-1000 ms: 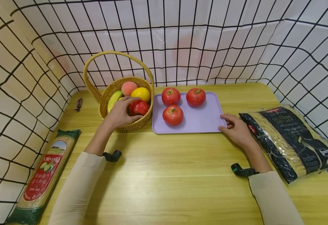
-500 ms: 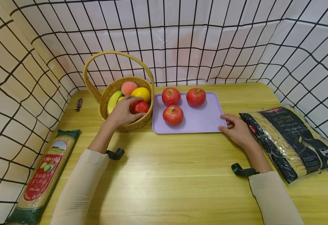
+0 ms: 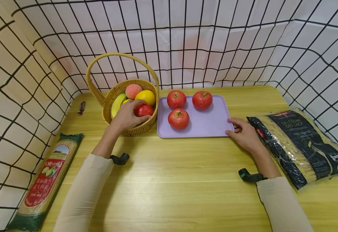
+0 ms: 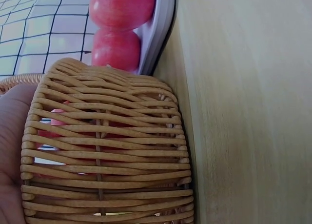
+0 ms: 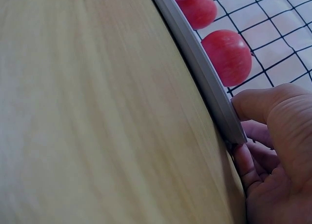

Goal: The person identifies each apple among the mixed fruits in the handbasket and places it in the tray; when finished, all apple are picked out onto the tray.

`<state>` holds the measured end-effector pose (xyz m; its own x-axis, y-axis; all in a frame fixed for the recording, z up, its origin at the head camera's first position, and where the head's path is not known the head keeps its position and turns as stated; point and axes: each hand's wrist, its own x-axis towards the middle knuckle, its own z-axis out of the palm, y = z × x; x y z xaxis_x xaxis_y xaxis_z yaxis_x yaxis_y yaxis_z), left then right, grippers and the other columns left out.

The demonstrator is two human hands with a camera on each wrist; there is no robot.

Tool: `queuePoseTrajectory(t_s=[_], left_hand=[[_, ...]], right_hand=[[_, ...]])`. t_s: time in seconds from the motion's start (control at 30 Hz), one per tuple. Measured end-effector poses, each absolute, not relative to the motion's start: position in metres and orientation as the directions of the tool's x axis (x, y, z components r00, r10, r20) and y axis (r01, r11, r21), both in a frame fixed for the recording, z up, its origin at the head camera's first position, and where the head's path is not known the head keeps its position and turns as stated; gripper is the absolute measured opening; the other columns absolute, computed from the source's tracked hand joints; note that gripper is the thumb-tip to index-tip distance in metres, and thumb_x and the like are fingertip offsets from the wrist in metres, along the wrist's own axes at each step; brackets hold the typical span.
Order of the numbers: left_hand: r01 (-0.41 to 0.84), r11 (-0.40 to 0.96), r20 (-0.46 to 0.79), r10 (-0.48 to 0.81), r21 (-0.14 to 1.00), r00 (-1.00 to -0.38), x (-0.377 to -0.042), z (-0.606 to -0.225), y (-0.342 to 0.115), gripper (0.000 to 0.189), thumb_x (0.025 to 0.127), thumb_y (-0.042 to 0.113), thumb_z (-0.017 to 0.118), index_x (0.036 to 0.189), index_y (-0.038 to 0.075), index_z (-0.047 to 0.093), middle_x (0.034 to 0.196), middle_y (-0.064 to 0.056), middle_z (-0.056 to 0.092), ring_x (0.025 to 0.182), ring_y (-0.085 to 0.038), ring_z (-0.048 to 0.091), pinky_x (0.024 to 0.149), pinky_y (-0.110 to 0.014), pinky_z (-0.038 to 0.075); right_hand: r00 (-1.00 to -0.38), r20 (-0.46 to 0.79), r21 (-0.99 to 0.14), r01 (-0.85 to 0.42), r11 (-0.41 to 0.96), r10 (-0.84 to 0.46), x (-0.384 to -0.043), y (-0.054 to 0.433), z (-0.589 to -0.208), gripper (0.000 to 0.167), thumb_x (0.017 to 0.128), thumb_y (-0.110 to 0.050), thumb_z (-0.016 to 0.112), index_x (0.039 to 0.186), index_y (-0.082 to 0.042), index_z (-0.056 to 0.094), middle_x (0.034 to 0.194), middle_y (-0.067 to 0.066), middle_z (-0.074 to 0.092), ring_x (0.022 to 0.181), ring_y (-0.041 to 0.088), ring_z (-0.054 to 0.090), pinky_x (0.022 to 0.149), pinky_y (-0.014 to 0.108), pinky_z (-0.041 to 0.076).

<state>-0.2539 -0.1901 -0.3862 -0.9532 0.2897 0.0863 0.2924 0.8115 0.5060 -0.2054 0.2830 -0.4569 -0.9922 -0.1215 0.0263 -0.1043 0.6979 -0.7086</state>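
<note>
My left hand [image 3: 127, 115] reaches into the wicker basket [image 3: 137, 130] and holds a red apple [image 3: 144, 110], fingers over its far side and thumb on its near side. In the left wrist view, the basket's woven wall [image 4: 107, 146] hides most of that apple. Beside it in the basket lie a yellow lemon [image 3: 145, 97], a peach [image 3: 133, 91] and a banana [image 3: 117, 104]. My right hand [image 3: 244, 134] pinches the right edge of a lilac tray [image 3: 209, 124]. On the tray stand three red apples, the nearest one [image 3: 178, 119] left of its middle.
A packet of spaghetti [image 3: 48, 177] lies at the left, and a large bag of pasta [image 3: 302, 145] at the right. A small wrapped candy [image 3: 82, 108] sits near the back left. Behind the table hangs a white cloth [image 3: 203, 38] with black grid lines.
My left hand has shifted slightly to the right around the red apple in the basket. The right hand and the tray have stayed in place.
</note>
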Motion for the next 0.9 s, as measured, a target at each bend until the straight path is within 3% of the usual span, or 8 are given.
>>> queuePoseTrajectory(t_s=[0.27, 0.4, 0.57, 0.77, 0.9], left_hand=[[0.242, 0.82, 0.081, 0.235, 0.518, -0.969, -0.2537, -0.3893, -0.192, 0.064, 0.086, 0.051, 0.079, 0.135, 0.016, 0.059, 0.128, -0.016, 0.066, 0.112, -0.035, 0.061, 0.096, -0.051, 0.054], [0.236, 0.812, 0.089, 0.224, 0.533, -0.971, -0.2531, -0.3893, -0.1925, 0.064, 0.085, 0.051, 0.08, 0.133, 0.014, 0.059, 0.128, -0.018, 0.064, 0.116, -0.036, 0.059, 0.097, -0.052, 0.053], [0.216, 0.81, 0.076, 0.209, 0.545, -0.975, -0.2527, -0.3897, -0.1927, 0.066, 0.085, 0.055, 0.078, 0.134, 0.016, 0.057, 0.139, -0.023, 0.053, 0.125, -0.038, 0.052, 0.099, -0.057, 0.053], [0.245, 0.794, 0.099, 0.229, 0.557, -0.968, -0.2539, -0.3898, -0.1929, 0.062, 0.092, 0.056, 0.07, 0.136, 0.015, 0.055, 0.135, -0.021, 0.059, 0.119, -0.037, 0.056, 0.094, -0.053, 0.054], [0.253, 0.771, 0.112, 0.232, 0.585, -0.966, -0.2544, -0.3889, -0.1942, 0.056, 0.098, 0.053, 0.063, 0.143, 0.019, 0.054, 0.139, -0.018, 0.059, 0.124, -0.036, 0.057, 0.102, -0.054, 0.05]], right_hand=[[-0.993, 0.015, -0.718, -0.092, 0.69, -0.117, -0.206, 0.2827, -0.4592, 0.055, 0.098, -0.022, 0.071, 0.147, -0.003, 0.054, 0.121, 0.018, 0.058, 0.096, 0.022, 0.05, 0.075, 0.012, 0.039], [-0.993, 0.02, -0.713, -0.094, 0.695, -0.114, -0.2064, 0.2828, -0.4597, 0.054, 0.098, -0.02, 0.071, 0.147, -0.003, 0.054, 0.121, 0.018, 0.058, 0.096, 0.023, 0.051, 0.074, 0.011, 0.038], [-0.993, 0.027, -0.711, -0.101, 0.696, -0.117, -0.2067, 0.284, -0.4603, 0.054, 0.098, -0.018, 0.071, 0.147, -0.003, 0.054, 0.12, 0.018, 0.058, 0.097, 0.025, 0.051, 0.074, 0.01, 0.038], [-0.993, 0.026, -0.715, -0.101, 0.692, -0.119, -0.2072, 0.2846, -0.4607, 0.054, 0.098, -0.019, 0.07, 0.147, -0.003, 0.054, 0.122, 0.018, 0.058, 0.098, 0.025, 0.051, 0.075, 0.01, 0.038], [-0.993, 0.021, -0.717, -0.099, 0.69, -0.12, -0.2065, 0.2837, -0.4588, 0.054, 0.098, -0.02, 0.07, 0.147, -0.003, 0.054, 0.124, 0.018, 0.058, 0.098, 0.025, 0.05, 0.075, 0.011, 0.038]])
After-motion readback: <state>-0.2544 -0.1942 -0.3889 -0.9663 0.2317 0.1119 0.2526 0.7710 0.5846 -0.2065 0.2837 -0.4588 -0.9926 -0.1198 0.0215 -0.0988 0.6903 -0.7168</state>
